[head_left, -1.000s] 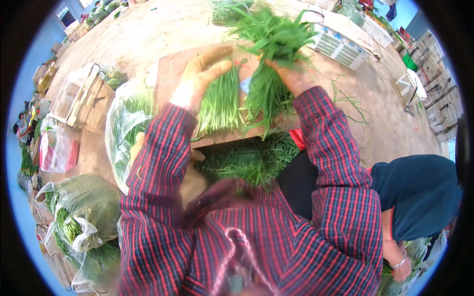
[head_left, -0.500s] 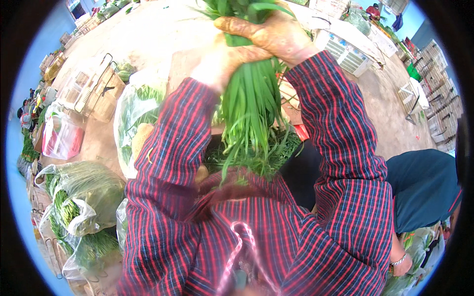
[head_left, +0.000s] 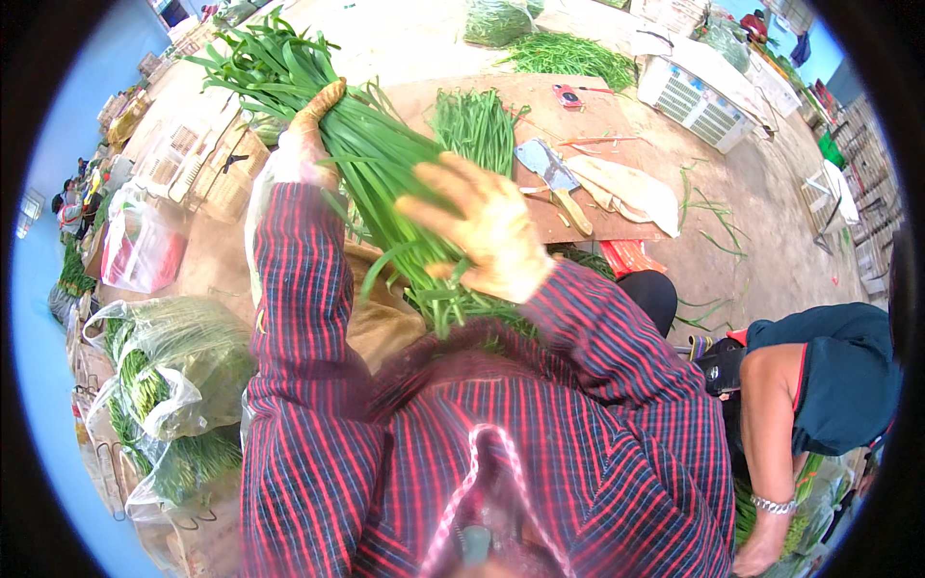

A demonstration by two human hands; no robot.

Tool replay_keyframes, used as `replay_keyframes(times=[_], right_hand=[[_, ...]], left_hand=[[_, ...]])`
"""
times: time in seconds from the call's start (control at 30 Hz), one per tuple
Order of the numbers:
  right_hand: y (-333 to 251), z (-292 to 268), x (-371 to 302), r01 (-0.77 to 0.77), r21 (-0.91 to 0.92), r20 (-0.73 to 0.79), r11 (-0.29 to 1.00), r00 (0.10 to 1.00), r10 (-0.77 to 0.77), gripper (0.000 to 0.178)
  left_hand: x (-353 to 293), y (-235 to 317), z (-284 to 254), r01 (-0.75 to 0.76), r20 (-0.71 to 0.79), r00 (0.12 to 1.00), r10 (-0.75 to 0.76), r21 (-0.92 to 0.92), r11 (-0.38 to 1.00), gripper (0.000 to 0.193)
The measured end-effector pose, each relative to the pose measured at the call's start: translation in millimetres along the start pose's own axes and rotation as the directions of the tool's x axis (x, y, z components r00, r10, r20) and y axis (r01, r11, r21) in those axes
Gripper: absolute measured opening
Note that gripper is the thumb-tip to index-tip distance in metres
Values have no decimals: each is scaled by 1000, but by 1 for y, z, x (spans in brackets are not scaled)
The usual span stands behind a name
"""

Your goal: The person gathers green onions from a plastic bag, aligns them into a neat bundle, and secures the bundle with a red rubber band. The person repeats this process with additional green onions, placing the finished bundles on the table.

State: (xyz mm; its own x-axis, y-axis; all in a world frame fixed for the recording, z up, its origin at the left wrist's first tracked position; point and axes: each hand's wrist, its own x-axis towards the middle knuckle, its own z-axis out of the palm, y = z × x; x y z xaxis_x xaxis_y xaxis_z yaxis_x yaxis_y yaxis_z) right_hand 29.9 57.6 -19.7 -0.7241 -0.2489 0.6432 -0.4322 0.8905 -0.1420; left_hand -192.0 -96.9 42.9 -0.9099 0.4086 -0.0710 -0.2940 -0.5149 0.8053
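A large bunch of long, flat-leaved greens [head_left: 385, 144], which look like garlic chives, slants across in front of me, its leafy tips at the far left. My left hand [head_left: 310, 127] is closed around its upper part. Lower down, my right hand [head_left: 482, 231] lies against the bunch with fingers spread, a little blurred by motion. Beyond it, a wooden board [head_left: 617, 135] bears a pile of cut green stalks [head_left: 474, 130], a cleaver [head_left: 549, 164] with a wooden handle, a pale cloth [head_left: 626, 193] and a small red object [head_left: 568, 95].
Clear plastic bags of greens [head_left: 178, 356] stand at my left. White crates [head_left: 696, 101] and a tan crate [head_left: 231, 173] stand farther off. More greens [head_left: 578, 60] lie beyond the board. At my right a person in dark clothes [head_left: 829, 366] bends close, one arm [head_left: 771, 433] reaching down.
The bunch has swung from upright in both hands to a slant toward the far left. My right hand has let go and come down along it, uncovering the board and cleaver. The neighbour's arm shows more.
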Motion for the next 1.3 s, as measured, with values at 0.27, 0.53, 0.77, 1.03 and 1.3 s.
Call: replay_keyframes(times=[0.27,0.53,0.77,1.03,1.3], right_hand=[[5,49,-82,-128,32,276,991,954,114,21],[21,67,-127,-639,763,627,-101,693,356,49],[-34,108,-7,-536,835,549,-124,795,258,61],[-16,84,-104,-712,668,646,219,700,306,29],[40,-24,-87,-664,36,499,747,659,562,45]], left_hand=[[-13,28,-106,-63,-117,992,49,-122,991,23],[-36,25,-158,-70,-77,995,56,-190,979,28],[-61,30,-137,-43,-15,999,41,-153,987,27],[-95,47,-141,-245,218,917,335,-356,902,26],[-109,53,-92,-157,500,799,333,-361,919,27]])
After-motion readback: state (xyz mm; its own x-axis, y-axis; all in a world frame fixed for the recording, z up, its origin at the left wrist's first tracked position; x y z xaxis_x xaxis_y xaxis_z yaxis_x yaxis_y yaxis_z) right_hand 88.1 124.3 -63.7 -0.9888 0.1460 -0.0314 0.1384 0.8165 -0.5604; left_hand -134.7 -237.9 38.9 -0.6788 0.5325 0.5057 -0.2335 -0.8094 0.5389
